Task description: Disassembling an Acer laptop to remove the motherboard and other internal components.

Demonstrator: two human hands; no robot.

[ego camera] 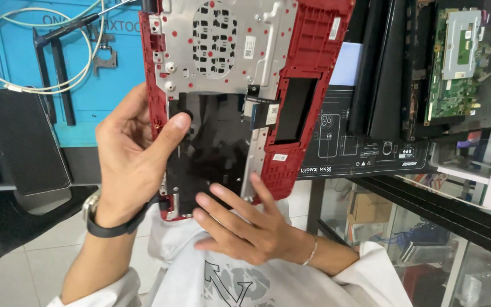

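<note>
A red laptop palmrest shell [308, 62] is held up on edge, its inner side facing me. A silver metal keyboard backplate [223, 51] fills its upper part and a glossy black panel [217, 148] covers the lower part. My left hand [132, 153] grips the shell's left edge, thumb pressed on the black panel. My right hand [245, 222] lies flat with its fingertips against the panel's lower edge. A short flat ribbon cable [261, 112] hangs beside the panel.
A blue work mat [24, 51] with coiled white cable [7, 85] and black strips lies at the left. A dark mat [359, 153] is behind the shell. An opened laptop base with a green circuit board [456, 62] sits at the right. A glass-fronted shelf [404, 227] is below.
</note>
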